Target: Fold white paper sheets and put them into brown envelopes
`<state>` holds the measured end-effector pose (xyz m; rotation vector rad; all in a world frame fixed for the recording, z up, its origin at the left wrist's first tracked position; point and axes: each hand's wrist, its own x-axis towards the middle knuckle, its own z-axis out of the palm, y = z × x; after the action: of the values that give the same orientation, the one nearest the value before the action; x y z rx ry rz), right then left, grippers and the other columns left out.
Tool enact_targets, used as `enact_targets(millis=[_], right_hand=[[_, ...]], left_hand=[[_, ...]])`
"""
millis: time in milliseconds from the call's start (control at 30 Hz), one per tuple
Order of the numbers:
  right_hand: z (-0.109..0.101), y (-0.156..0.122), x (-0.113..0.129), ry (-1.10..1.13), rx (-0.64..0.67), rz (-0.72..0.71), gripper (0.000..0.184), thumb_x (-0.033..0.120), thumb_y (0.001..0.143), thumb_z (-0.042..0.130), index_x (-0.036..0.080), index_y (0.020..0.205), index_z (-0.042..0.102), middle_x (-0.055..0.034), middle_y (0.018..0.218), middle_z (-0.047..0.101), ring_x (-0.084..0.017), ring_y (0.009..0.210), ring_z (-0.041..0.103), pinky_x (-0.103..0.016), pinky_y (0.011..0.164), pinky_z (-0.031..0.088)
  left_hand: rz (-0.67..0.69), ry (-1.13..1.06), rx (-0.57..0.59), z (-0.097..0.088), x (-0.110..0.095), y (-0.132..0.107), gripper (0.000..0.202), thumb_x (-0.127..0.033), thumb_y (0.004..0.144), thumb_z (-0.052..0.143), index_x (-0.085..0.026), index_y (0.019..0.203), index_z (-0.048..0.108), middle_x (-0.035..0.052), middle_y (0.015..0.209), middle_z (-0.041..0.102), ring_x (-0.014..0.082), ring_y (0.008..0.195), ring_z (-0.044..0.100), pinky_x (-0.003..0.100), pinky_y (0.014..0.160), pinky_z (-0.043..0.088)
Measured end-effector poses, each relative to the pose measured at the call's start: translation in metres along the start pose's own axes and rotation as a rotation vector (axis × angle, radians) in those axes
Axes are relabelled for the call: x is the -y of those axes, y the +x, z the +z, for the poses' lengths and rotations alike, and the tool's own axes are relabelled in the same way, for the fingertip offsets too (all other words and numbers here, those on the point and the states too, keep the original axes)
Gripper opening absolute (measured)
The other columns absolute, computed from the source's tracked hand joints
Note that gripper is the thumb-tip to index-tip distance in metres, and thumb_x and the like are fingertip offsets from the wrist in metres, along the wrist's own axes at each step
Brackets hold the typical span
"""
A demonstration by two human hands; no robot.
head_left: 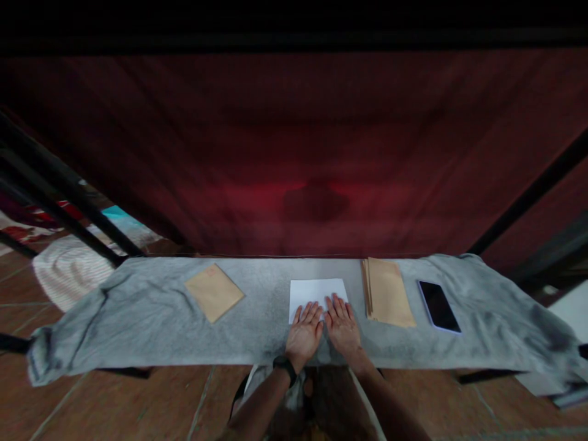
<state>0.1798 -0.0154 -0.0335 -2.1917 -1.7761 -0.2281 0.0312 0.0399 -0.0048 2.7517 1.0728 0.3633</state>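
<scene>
A white sheet of paper [316, 288] lies flat on the grey cloth, straight in front of me. My left hand [304, 331] rests palm down on its near left part, fingers stretched out. Beside it, my right hand [342, 324] lies flat over the near right corner with fingers extended. The two thumbs come close together, and the hands cover the paper's near edge. To the right sits a stack of brown envelopes [390, 293], slightly fanned at its left side. One single brown envelope [215, 293] lies at an angle to the left, with faint reddish marks near its top corner.
A phone with a dark screen [440, 306] lies right of the envelopes. The grey cloth [151, 318] covers the narrow table and is wrinkled at both ends. A dark red curtain [316, 153] hangs behind, between black metal bars [533, 190]. The floor is tiled.
</scene>
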Motion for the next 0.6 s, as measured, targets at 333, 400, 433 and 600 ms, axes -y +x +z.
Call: enact_targets(millis=[333,400,433,600], right_hand=[[0.003,-0.020,-0.004,-0.059,-0.070,0.131,0.054,0.029,0.103,0.026,0.009,0.149,0.044,-0.0164,0.155,0.041,-0.029,0.141,0.042,-0.048,0.117,0.026],[0.004,-0.022,-0.006,-0.057,-0.085,0.146,0.054,0.029,0.103,0.025,0.009,0.150,0.042,-0.0171,0.153,0.044,-0.029,0.140,0.044,-0.048,0.117,0.027],[0.004,-0.023,-0.007,-0.055,-0.098,0.156,0.054,0.029,0.103,0.025,0.009,0.151,0.041,-0.0173,0.152,0.046,-0.029,0.139,0.045,-0.049,0.116,0.027],[0.003,-0.017,-0.002,-0.038,-0.124,0.209,0.055,0.024,0.102,0.024,0.006,0.151,0.039,-0.0194,0.153,0.043,-0.030,0.142,0.041,-0.052,0.117,0.026]], left_hand=[[-0.007,-0.005,-0.038,0.000,0.004,-0.008,0.047,-0.034,0.102,0.035,-0.020,0.146,0.047,0.0050,0.154,0.046,0.0194,0.145,0.038,0.045,0.122,0.030],[-0.054,0.031,-0.061,0.002,0.009,-0.016,0.051,-0.036,0.101,0.038,-0.019,0.148,0.043,0.0073,0.155,0.044,0.0209,0.146,0.037,0.046,0.121,0.031],[-0.081,0.049,-0.072,0.003,0.013,-0.020,0.053,-0.036,0.100,0.039,-0.017,0.149,0.042,0.0084,0.155,0.043,0.0217,0.146,0.036,0.047,0.121,0.031],[-0.130,0.100,-0.111,0.003,0.029,-0.037,0.057,-0.037,0.099,0.038,-0.014,0.152,0.037,0.0114,0.156,0.041,0.0239,0.147,0.035,0.047,0.120,0.032]])
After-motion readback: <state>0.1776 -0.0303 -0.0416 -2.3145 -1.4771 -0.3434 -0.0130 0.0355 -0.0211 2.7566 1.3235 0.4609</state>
